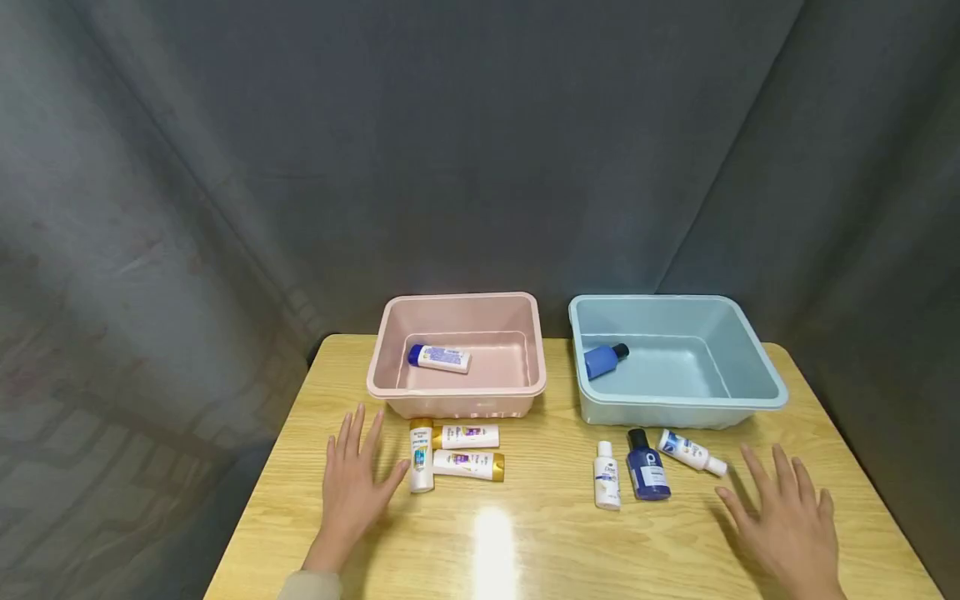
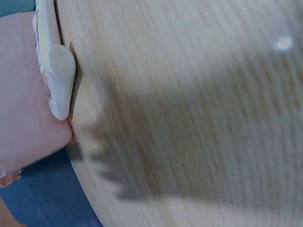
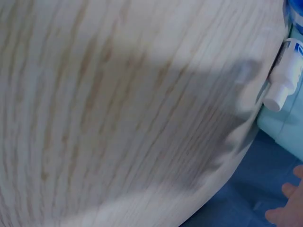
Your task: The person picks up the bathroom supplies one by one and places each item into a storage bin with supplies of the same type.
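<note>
My left hand (image 1: 354,487) is spread over the left of the table, its thumb close beside an upright-lying white bottle with a gold cap (image 1: 422,458). Two more white gold-capped bottles lie crosswise to its right, an upper one (image 1: 472,436) and a lower one (image 1: 467,464). On the right, my right hand (image 1: 793,521) hovers with fingers apart and holds nothing. Nearest to it lies a tilted white bottle with a blue label (image 1: 686,451). Further left are a dark blue bottle with a black cap (image 1: 648,468) and a small white bottle (image 1: 607,477).
Behind the bottles stand a pink bin (image 1: 457,405) and a light blue bin (image 1: 675,414). A white bottle with a blue cap (image 1: 442,358) lies in the pink one, a blue bottle with a black cap (image 1: 602,361) in the other. Grey curtain (image 1: 480,150) hangs behind the wooden table (image 1: 420,550).
</note>
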Demonstrator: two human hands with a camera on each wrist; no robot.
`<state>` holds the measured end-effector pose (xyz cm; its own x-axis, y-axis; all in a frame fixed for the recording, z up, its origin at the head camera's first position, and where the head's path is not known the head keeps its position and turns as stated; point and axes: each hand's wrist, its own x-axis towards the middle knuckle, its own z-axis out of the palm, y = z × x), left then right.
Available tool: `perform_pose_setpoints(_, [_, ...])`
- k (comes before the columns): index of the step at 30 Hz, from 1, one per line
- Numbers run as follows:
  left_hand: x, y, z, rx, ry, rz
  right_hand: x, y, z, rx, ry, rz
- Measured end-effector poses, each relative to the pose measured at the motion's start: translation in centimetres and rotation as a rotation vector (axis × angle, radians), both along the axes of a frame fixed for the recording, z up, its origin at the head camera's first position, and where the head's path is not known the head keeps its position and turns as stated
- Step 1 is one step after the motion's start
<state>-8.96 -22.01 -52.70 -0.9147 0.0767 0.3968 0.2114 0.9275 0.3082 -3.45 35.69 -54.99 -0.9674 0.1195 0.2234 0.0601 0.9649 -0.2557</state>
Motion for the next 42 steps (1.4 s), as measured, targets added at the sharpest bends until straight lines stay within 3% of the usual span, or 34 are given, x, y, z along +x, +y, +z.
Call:
perform_pose_setpoints(8, [-2.1,-0.1,1.5,0.02,0.063,-0.024,-1.2,-0.7,0.7,-0.008,0.021,0.023])
perform_pose_setpoints(13, [-3.0,-0.2,1.7,0.062,0.081,-0.034,-1.1,-0.9,0.9,-0.008,0.012,0.024])
perform_pose_setpoints(19, [-4.0,-0.6,1.5,0.138,0.059,-0.021,-0.9,-1.1,0.9,-0.008,0.026,0.024])
perform_pose_setpoints(29, [-5.5,-1.5,0.5,0.359,0.019,-0.052,-0.2,-2.1,0.3,0.024,0.02,0.033])
perform_pose_setpoints(36, [-6.8,-1.0,0.8,0.444,-0.059,-0.075,0.0,-3.1,0.3,-0.005,0.052,0.074])
perform_pose_setpoints(42, [-7.9,-0.8,1.0,0.521,-0.11,-0.05,-0.5,-3.8,0.2,-0.017,0.087,0.109])
